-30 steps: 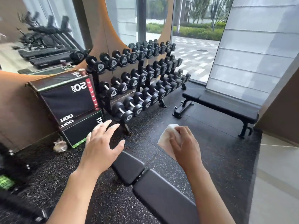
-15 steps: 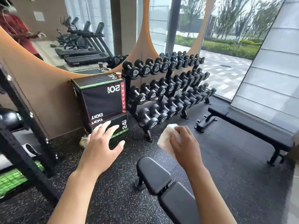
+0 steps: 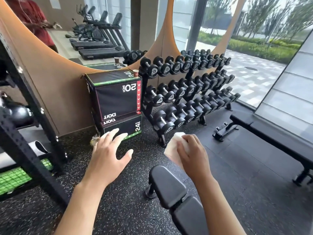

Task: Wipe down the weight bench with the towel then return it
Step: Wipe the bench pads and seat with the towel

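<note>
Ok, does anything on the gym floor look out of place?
Yes: a small tan crumpled scrap lies on the rubber floor at the foot of the stacked plyo boxes, partly hidden by the left hand; it looks like litter.

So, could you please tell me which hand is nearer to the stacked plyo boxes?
Left. The left hand hovers open just in front of the plyo boxes; the right hand, holding the towel, is farther right.

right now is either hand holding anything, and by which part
The right hand grips the white towel around its bunched middle, fingers curled over it. The left hand is spread and holds nothing.
</note>
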